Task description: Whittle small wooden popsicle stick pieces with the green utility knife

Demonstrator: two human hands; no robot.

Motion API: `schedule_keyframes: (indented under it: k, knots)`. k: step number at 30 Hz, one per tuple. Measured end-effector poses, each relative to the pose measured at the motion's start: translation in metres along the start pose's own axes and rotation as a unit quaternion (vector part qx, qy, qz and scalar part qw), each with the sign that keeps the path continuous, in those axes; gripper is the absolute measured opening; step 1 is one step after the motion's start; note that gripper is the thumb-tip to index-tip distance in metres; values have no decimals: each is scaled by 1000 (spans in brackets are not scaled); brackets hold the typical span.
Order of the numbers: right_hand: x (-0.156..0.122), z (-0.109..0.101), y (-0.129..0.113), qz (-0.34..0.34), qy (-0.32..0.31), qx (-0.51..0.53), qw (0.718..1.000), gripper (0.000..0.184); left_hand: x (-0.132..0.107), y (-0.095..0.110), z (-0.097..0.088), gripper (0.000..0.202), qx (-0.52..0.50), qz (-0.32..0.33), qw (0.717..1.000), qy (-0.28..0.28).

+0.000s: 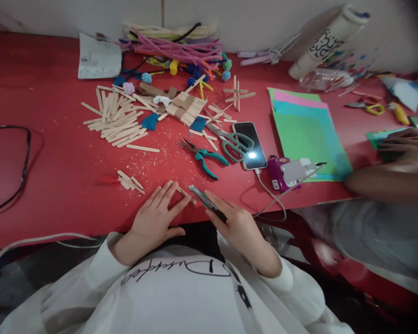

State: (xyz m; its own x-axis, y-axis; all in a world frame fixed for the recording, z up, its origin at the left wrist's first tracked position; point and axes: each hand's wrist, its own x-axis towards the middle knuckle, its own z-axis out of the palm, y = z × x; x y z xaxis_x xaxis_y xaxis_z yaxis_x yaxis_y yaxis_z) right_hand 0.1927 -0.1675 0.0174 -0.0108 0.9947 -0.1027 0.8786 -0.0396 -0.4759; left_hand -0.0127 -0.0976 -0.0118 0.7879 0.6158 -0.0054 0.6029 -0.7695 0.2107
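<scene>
My left hand (157, 214) lies flat at the table's front edge, fingers spread. Its index finger reaches a short piece of wooden craft stick (187, 195) on the red table (66, 195). In my right hand (235, 222) is a utility knife (207, 202), its blade pointing up and left, just right of the stick piece. Several cut stick pieces (129, 181) lie left of my left hand. Beyond my hands rest teal-handled pliers (205, 160) and green-handled scissors (235, 144), the scissors partly over a phone (256, 155).
A pile of craft sticks (116, 118) and pink pipe cleaners (177, 48) lie toward the wall. Coloured paper sheets (299, 130) and a purple charger adapter (280, 174) with a cable are on the right. A tumbler (329, 41) leans there. Another person's hand (404, 146) works at far right.
</scene>
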Motion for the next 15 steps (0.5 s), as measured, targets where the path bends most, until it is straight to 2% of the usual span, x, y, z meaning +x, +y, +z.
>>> schedule_keyframes:
  k: [7, 15]
  knots:
    - [0, -4, -11, -43, -21, -141, 989, 40, 1, 4, -2, 83, -19, -7, 1000, -12]
    - [5, -14, -13, -71, -54, -197, 976, 40, -1, 3, 9, 88, -10, 8, 1000, 6]
